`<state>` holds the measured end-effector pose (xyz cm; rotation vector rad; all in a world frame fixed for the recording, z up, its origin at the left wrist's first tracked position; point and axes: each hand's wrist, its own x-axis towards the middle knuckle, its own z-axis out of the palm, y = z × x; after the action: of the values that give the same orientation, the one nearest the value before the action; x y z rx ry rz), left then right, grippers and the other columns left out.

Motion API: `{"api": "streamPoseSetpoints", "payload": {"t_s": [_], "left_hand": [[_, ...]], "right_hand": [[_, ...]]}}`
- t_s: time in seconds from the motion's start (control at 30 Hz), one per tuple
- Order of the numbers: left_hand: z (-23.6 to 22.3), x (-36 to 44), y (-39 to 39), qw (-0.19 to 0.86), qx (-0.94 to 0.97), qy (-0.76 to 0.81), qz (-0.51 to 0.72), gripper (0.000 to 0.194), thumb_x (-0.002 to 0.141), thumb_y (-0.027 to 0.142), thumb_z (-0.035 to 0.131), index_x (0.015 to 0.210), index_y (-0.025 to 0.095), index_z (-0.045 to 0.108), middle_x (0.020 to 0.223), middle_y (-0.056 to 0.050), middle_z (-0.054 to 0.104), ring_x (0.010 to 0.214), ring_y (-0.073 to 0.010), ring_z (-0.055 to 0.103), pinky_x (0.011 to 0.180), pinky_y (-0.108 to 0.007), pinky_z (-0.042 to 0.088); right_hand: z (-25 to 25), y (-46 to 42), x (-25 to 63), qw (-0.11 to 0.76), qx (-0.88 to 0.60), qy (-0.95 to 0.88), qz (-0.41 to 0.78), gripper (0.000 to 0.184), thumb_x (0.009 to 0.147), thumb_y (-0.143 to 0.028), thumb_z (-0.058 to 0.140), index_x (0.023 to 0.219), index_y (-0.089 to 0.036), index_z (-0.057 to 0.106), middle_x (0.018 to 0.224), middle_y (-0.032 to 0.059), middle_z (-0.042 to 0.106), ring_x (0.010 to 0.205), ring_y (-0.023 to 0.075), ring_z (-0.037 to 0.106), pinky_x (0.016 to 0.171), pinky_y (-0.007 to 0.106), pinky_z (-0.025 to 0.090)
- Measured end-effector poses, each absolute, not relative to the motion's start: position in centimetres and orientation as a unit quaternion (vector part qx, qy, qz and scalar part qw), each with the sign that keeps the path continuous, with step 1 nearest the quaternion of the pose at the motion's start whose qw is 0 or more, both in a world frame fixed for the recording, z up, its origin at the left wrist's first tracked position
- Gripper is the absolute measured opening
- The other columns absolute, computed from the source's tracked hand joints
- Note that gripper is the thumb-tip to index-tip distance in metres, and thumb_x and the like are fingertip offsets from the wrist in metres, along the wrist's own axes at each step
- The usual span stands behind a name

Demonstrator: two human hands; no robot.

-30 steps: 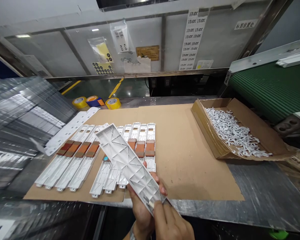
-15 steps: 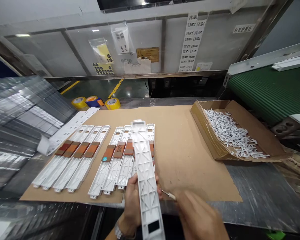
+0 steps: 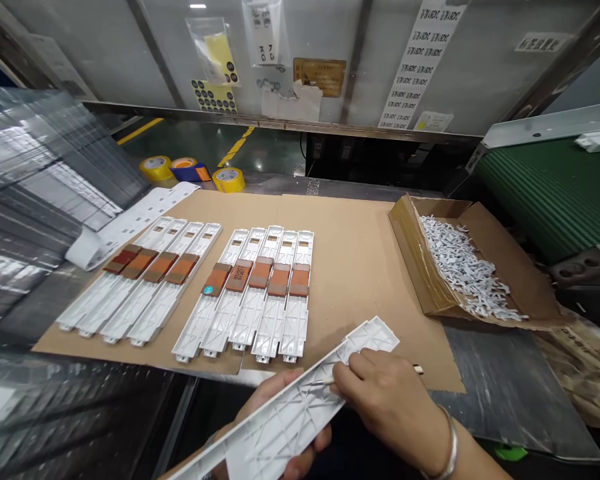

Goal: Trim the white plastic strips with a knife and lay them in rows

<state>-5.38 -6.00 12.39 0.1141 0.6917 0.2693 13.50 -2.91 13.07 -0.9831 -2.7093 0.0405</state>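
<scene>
Two bare hands hold a white ribbed plastic strip low over the near edge of a cardboard sheet.

The left hand is closed around the strip from beneath, and the strip slants from near left up to the right. The right hand, with a metal bangle at the wrist, is closed on a slim tool whose tip lies over the strip's ribs. Beyond them, nine white strips lie side by side on the sheet in groups of four and five, each banded with an orange-brown label. To the right, an open cardboard box holds a heap of small white plastic pieces, with a green conveyor belt past it. On the far left is a stack of clear plastic sheets.
</scene>
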Motion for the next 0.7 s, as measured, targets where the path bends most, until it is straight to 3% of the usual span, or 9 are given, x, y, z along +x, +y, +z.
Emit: {"api": "streamPoseSetpoints", "payload": {"t_s": [0.2,0.5,0.7], "left_hand": [[14.1,-5.0,-5.9,0.925,0.037,0.345,0.158,0.057,0.088,0.041,0.028,0.058,0.006,0.062,0.037,-0.002,0.049,0.026,-0.0076,0.042,0.024,-0.015,0.018],[11.8,-5.3,-6.4,0.938,0.03,0.326,0.116,0.065,0.086,0.049,0.024,0.055,0.005,0.061,0.027,-0.002,0.042,0.019,-0.0102,0.036,0.019,-0.02,0.013],[13.2,-5.8,-7.1,0.927,0.026,0.326,0.182,0.06,0.088,0.047,0.028,0.06,0.008,0.064,0.03,-0.001,0.043,0.022,-0.0084,0.038,0.02,-0.013,0.013]], "right_hand": [[12.7,-3.1,13.2,0.127,-0.333,-0.934,0.014,0.021,0.092,-0.023,0.041,0.073,-0.021,0.048,0.062,-0.002,0.052,0.054,0.0139,0.042,0.054,0.03,0.022],[12.1,-3.3,12.8,0.131,-0.35,-0.927,0.011,0.021,0.093,-0.022,0.041,0.073,-0.021,0.05,0.06,-0.0019,0.052,0.054,0.014,0.044,0.053,0.029,0.023],[12.2,-2.8,13.1,0.129,-0.319,-0.938,0.044,0.025,0.094,-0.025,0.04,0.071,-0.021,0.049,0.06,-0.0032,0.052,0.053,0.0124,0.043,0.053,0.029,0.021]]}}
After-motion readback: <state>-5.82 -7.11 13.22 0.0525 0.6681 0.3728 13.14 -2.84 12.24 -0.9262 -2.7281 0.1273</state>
